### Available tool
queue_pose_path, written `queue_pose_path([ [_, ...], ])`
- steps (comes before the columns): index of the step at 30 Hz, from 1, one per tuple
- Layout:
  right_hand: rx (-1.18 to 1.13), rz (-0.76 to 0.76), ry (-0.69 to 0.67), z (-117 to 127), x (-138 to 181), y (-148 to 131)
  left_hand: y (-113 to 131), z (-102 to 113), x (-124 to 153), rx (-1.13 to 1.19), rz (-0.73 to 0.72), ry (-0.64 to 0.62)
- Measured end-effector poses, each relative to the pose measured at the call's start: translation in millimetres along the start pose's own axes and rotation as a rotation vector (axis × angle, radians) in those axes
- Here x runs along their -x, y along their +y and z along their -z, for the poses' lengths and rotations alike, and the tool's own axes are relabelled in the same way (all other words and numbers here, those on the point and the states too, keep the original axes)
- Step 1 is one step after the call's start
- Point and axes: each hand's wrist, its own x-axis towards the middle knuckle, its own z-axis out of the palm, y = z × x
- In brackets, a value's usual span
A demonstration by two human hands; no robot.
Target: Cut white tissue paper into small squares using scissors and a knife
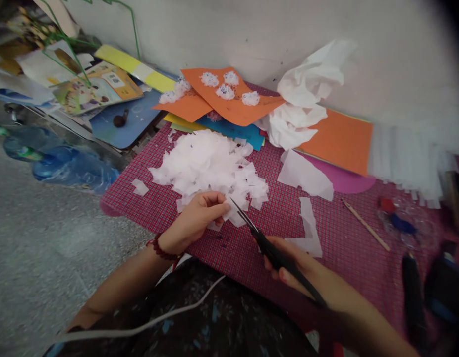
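Note:
My left hand (pixel 198 215) pinches a small piece of thin white paper (pixel 235 214) between thumb and fingertips, just in front of a heap of cut white paper pieces (pixel 203 158). In my right hand (pixel 294 263) is a pair of black-handled scissors (pixel 272 253), with my fingers around the handles. The scissor blades point up and left, their tips beside the paper at my left fingertips. Whether the blades touch that paper, I cannot tell. An angular white paper offcut (pixel 308 223) lies to the right of the scissors.
Orange sheets (pixel 248 111) with white paper tufts lie behind the heap. Crumpled white paper (pixel 294 124) leans by the wall. A wooden pencil (pixel 365 225) and a clear plastic bag (pixel 404 223) are on the right of the checked tablecloth (pixel 140 213). Large blue bottles (pixel 71 166) stand at the left.

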Motion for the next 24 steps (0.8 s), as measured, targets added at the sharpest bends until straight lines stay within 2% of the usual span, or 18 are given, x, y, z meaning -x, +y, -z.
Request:
queue_pose_path([
  [6,0.000,-0.036,0.057,-2.8,-6.6,-1.0,-1.3,-5.1,-1.0,-0.027,0.030,0.022],
  [13,0.067,-0.050,0.076,0.1,-15.2,11.4,-1.9,-6.7,-5.6,-0.036,0.009,0.006],
  [17,0.053,0.005,0.060,2.4,-8.3,4.6,4.0,-4.3,-5.2,-0.077,-0.049,0.008],
  [20,0.001,0.083,0.036,8.8,-2.2,2.6,11.4,0.7,-4.4,-0.225,-0.184,0.120],
  [24,-0.127,0.101,-0.079,20.8,-0.1,14.2,16.6,7.0,-3.1,-0.654,-0.619,0.400],
])
